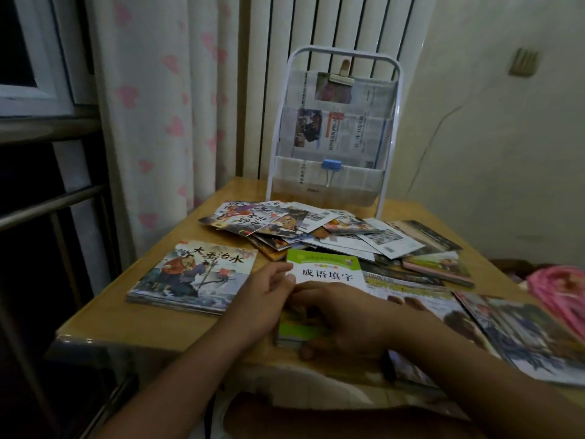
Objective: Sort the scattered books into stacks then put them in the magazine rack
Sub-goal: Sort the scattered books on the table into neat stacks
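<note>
A small stack of green-and-white booklets [329, 270] lies at the table's front middle. My left hand [262, 289] presses against the stack's left edge with fingers on the top cover. My right hand [345, 318] lies over the stack's near half, thumb hooked under its front edge. To the left sits a neat stack of picture books [193, 274] with a painted cover. A loose heap of scattered books [304, 228] fills the table's middle and right. The white-framed magazine rack [332, 128] stands upright at the back, holding newspapers.
Larger magazines [512, 331] lie overlapped at the right front. A pink bundle [560, 289] sits at the far right edge. The wooden table [133, 315] ends close on the left beside metal rails [50, 204]. A curtain and radiator stand behind.
</note>
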